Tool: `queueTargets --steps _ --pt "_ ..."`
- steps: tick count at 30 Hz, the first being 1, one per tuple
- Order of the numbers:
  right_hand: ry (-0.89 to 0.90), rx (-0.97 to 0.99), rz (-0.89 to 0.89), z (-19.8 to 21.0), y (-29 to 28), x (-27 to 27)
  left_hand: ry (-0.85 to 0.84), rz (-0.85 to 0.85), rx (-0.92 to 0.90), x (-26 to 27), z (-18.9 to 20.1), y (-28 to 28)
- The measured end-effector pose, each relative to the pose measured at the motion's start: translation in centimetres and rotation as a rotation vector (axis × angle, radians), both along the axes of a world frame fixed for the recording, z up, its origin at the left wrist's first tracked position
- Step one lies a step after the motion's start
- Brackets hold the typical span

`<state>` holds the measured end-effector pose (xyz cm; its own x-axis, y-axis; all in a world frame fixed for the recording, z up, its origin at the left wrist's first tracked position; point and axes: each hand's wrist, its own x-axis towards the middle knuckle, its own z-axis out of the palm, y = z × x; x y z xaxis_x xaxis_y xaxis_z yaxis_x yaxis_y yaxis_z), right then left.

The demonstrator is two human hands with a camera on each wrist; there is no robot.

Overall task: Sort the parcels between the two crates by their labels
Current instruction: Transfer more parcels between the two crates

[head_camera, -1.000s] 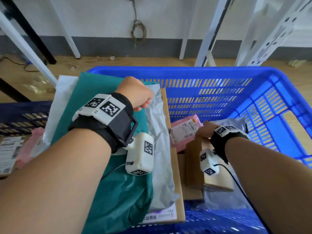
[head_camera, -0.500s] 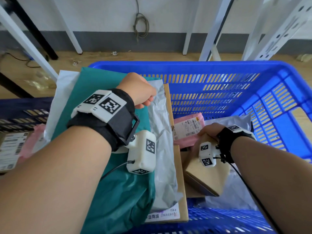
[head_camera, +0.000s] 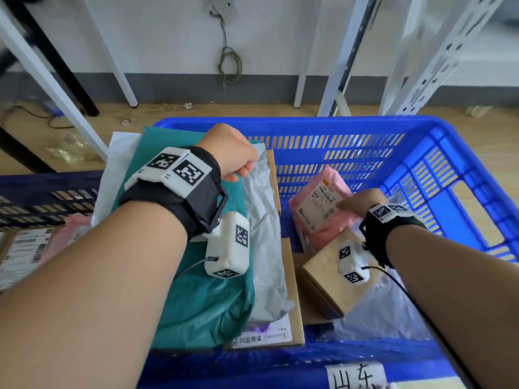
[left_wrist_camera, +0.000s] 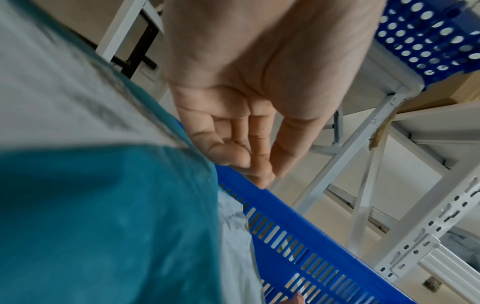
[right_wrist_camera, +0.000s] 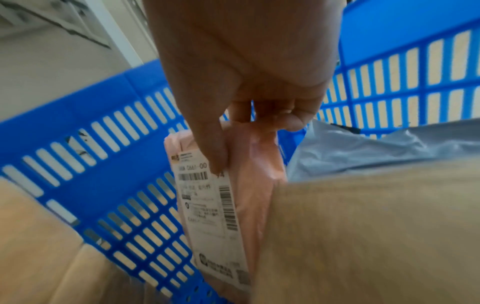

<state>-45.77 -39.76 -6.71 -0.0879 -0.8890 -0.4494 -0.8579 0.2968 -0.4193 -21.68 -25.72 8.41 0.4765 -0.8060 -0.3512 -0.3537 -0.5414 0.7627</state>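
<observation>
A bright blue crate point(head_camera: 280, 125) holds the parcels. My right hand point(head_camera: 341, 204) pinches the top edge of a pink parcel point(head_camera: 323, 220) with a white label, thumb on the label point(right_wrist_camera: 207, 205) and fingers behind it. A small cardboard box point(head_camera: 331, 279) lies tilted under that wrist. My left hand point(head_camera: 241, 172) rests with loosely curled fingers point(left_wrist_camera: 259, 160) against a stack leaning on the crate's left side: a white parcel point(head_camera: 118, 158), a teal parcel point(head_camera: 202, 299), a grey parcel point(head_camera: 266, 248) and a flat cardboard parcel point(head_camera: 295, 304). Nothing sits between its thumb and fingers.
A darker blue crate point(head_camera: 42, 192) on the left holds labelled parcels point(head_camera: 25, 248). A grey bag point(head_camera: 387, 313) lies under the box. A handwritten paper label point(head_camera: 356, 377) is stuck on the near rim. White shelf legs point(head_camera: 337, 80) stand on the wooden floor behind.
My right hand has left the small cardboard box, which now lies tilted, and has reached forward to take the pink parcel by its edge. The left hand has stayed on the stack.
</observation>
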Motion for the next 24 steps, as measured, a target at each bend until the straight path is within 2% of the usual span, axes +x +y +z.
queueTargets --steps 4,9,17,21,24 --pt "-0.087 -0.098 0.052 4.4 0.6 -0.8 0.035 -0.008 -0.031 -0.7 1.5 1.2" --pt "-0.57 -0.189 -0.093 10.3 2.1 -0.4 0.141 0.001 -0.096 -2.0 3.6 3.5" --pt "-0.954 -0.355 -0.146 18.0 6.9 -0.2 0.28 0.026 -0.196 -2.4 5.7 7.2" --pt "-1.056 -0.388 -0.159 19.3 9.0 0.6 0.308 0.08 -0.245 -1.7 5.7 8.9" --pt "-1.076 -0.396 -0.176 20.1 10.2 1.6 0.323 0.022 -0.236 -1.8 5.8 9.4"
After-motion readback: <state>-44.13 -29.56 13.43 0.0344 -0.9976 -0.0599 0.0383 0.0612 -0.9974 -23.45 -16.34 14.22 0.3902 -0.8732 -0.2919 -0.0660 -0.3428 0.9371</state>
